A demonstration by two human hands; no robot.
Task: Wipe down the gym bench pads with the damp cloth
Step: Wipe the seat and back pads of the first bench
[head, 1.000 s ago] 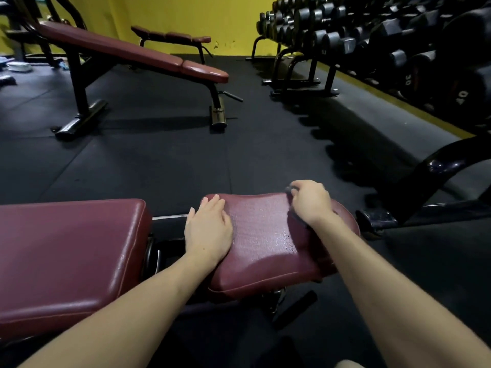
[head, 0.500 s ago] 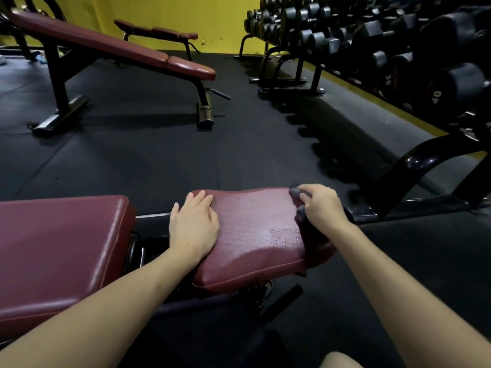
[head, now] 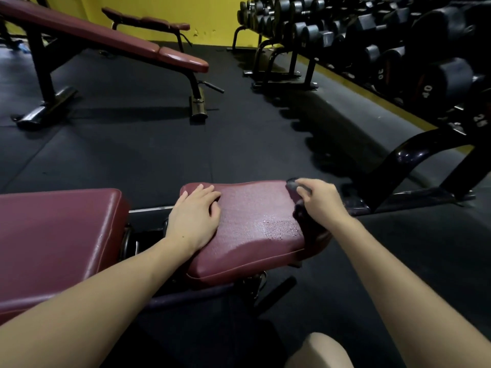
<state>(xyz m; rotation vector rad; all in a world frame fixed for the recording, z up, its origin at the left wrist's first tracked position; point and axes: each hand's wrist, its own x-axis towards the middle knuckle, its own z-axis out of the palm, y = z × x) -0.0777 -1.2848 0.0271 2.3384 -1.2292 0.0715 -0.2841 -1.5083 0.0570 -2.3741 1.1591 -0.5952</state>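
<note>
Maroon seat pad (head: pixel 249 229) (surface wet-speckled): left hand (head: pixel 194 221) lies flat, fingers spread; right hand (head: pixel 322 201) clenches dark cloth (head: pixel 292 185) at pad's far-right corner.

A second bench (head: pixel 111 41) with maroon pads stands on the black rubber floor (head: pixel 148 144) toward its far left corner, its long pad tilted and its black frame ending in flat feet. Behind it, against the yellow wall (head: pixel 212 14), a third maroon-padded bench (head: pixel 148 22) is partly visible. Along the floor's right edge runs a black dumbbell rack (head: pixel 279 62) loaded with dark dumbbells (head: pixel 446 78), some marked 30, 40 and 25, with a yellow strip at the base of the wall beneath them.
</note>
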